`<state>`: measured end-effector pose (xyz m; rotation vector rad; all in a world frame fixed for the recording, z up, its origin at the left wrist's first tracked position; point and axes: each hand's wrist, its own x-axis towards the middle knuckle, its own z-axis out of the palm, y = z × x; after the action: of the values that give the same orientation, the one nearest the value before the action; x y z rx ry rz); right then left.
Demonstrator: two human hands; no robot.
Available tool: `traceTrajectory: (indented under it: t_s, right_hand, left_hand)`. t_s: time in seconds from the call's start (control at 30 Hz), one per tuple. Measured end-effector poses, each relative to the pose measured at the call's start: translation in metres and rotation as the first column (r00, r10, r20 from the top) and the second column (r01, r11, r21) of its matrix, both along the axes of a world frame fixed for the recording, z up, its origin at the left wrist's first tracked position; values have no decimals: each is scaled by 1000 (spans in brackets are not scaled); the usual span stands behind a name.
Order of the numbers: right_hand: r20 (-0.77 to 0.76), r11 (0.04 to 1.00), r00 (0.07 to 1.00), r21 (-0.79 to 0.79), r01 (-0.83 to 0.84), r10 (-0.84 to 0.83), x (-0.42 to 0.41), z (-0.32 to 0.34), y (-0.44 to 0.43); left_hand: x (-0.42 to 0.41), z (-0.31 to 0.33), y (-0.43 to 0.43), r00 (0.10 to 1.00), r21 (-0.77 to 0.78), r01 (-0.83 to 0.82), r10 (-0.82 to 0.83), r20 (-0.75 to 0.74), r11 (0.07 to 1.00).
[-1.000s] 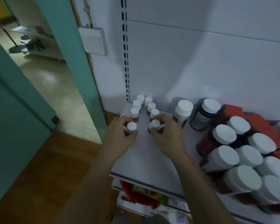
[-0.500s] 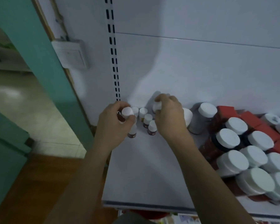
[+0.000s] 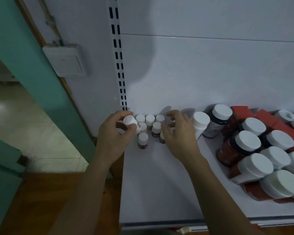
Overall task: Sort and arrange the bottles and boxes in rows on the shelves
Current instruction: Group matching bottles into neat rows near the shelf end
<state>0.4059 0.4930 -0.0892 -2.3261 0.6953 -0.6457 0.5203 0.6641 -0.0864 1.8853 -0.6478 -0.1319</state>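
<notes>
Several small white-capped bottles [image 3: 150,119] stand clustered at the back left corner of the white shelf [image 3: 159,184]. My left hand [image 3: 112,138] grips one more small bottle [image 3: 130,121], tilted, just left of the cluster at the shelf's edge. My right hand [image 3: 180,134] hovers over the cluster's right side with loosely curled fingers; a brown bottle [image 3: 162,139] by its thumb is partly hidden. One small bottle [image 3: 143,140] stands alone in front.
Large white-capped jars [image 3: 248,141] and red boxes [image 3: 241,110] crowd the shelf's right side, some lying tilted. A white bottle [image 3: 200,122] and a dark bottle [image 3: 218,119] stand beside my right hand. A slotted upright [image 3: 119,65] and a green door frame [image 3: 41,73] lie left.
Both hands carried small bottles from the shelf's middle to the back left corner. My right hand has let go of its bottle; my left still holds one.
</notes>
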Motion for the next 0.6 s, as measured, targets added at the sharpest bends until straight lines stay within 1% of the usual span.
traceTrajectory:
  t_s: [0.1,0.17,0.23,0.3,0.43,0.53,0.6]
  right_hand:
    - [-85,995,995,-87,-51,44,-8,-7,6]
    - [-124,985,992,-171,16,-38,-11,-10,8]
    - [-106,964,981,-227,135,-162,-9,-8,10]
    - [-82,961,976,-208,183,-204,-1,-5,9]
    - [-105,973,976,-149,174,-190,14,-10,4]
    - [-27,985,988,-86,147,-150,11,-17,6]
    - [80,989,990,-78,125,-119,3,-18,12]
  left_hand:
    - [-3,1,-5,999,-8,41,-41,23,999]
    - [-6,3,-10,997,-19,74,-74,31,997]
    - [-8,3,-13,995,-26,96,-95,38,995]
    - [-8,2,-13,995,-38,92,-91,37,995]
    - [-7,1,-10,998,-46,62,-61,6,997]
    - [-9,5,-8,999,-45,50,-51,-11,998]
    - [-11,7,-8,999,-57,32,-33,-10,998]
